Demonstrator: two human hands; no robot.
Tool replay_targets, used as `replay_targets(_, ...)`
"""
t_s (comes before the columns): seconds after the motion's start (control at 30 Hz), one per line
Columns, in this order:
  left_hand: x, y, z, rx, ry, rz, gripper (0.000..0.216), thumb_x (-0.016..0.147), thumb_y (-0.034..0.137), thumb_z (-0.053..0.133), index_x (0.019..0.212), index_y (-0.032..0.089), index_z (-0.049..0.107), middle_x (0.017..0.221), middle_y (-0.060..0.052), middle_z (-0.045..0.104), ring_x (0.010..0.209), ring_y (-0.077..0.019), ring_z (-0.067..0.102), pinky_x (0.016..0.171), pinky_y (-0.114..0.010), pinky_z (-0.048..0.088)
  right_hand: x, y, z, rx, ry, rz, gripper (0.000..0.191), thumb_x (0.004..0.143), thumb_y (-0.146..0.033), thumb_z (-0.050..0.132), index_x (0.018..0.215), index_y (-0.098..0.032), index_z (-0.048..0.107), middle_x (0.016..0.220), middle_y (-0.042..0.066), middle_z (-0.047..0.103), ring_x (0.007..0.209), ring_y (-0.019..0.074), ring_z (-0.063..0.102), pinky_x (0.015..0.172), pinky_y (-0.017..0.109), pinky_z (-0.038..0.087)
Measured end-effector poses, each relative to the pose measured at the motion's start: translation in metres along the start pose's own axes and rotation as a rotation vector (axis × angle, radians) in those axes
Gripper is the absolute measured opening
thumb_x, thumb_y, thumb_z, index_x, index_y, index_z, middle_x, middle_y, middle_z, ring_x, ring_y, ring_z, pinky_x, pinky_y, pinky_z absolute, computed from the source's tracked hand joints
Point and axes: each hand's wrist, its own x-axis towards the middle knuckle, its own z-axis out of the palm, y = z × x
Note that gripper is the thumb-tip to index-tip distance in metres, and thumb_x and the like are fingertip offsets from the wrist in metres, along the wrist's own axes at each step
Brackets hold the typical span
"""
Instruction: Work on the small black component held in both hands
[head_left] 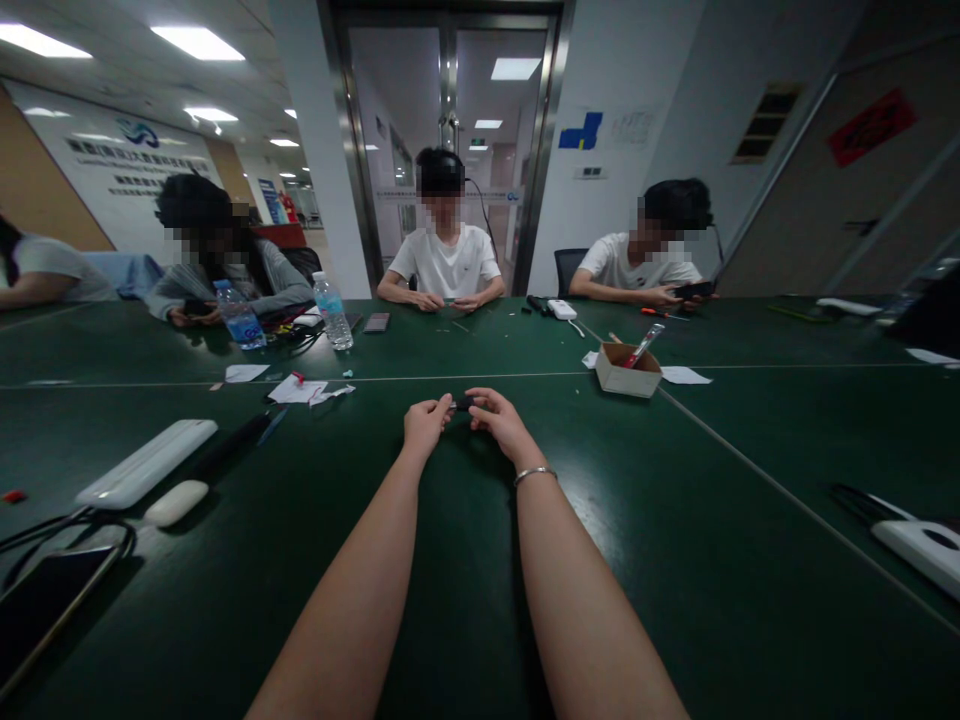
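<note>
Both of my arms stretch forward over the green table, and the hands meet near its middle. A small black piece with a silvery end (pixel 465 403) sits between them; it is too small to name. My left hand (pixel 426 425) pinches its silvery end between thumb and fingers. From the other side, my right hand (pixel 501 420) curls its fingers round the black end, with a metal bangle on the wrist. My fingers hide part of the piece.
Left lie a white power bank (pixel 148 463), a white rounded case (pixel 177 503), and a phone (pixel 56 610) with black cable. Paper scraps (pixel 298 389) and a small box (pixel 628 372) holding tools lie ahead. Bottles (pixel 332 312) stand farther off. Several people sit opposite.
</note>
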Motion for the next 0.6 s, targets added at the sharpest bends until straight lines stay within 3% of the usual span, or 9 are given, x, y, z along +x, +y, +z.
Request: replay_targets(0.6, 0.0027, -0.0011, -0.0002, 0.071, 0.062, -0.007, 0.043, 0.077, 0.054, 0.054, 0.058, 0.017, 0.065, 0.06, -0.005, 0.065, 0.058, -0.0156, 0.056, 0.056, -0.027, 0.039, -0.002, -0.0018, 0.0024, -0.021, -0.046, -0.048, 0.036, 0.065, -0.024, 0.072, 0.1, -0.024, 0.063, 0.098, 0.001, 0.061, 0.062, 0.0083, 0.055, 0.059, 0.025, 0.047)
